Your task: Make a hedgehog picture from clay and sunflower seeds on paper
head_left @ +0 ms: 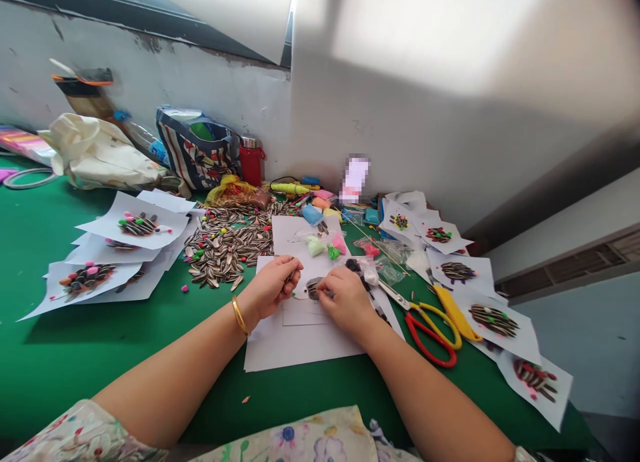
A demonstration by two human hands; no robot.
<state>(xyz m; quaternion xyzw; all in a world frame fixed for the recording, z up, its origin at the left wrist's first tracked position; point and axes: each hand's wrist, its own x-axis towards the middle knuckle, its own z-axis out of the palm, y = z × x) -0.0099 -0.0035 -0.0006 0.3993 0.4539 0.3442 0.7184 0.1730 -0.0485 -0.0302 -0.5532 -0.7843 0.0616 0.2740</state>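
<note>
My left hand (274, 283), a gold bangle at its wrist, is closed with dark-striped sunflower seeds partly showing between the curled fingers. Just right of it, my right hand (347, 299) pinches what looks like a single seed at the edge of a small grey clay shape (313, 289). That shape lies on a white paper sheet (270, 345), with small dots beside its pointed left end. My right fingers hide part of the shape. Behind my left hand spreads a large heap of sunflower seeds (225, 245) mixed with small coloured balls.
Seed-and-clay hedgehog pictures lie in stacks at left (150, 239) and right (493, 319). Red-and-yellow scissors (430, 329) rest right of my hand. Coloured clay lumps (315, 245), a red bottle (251, 162), a striped bag (195, 152) and a blurred phone (355, 180) stand towards the wall.
</note>
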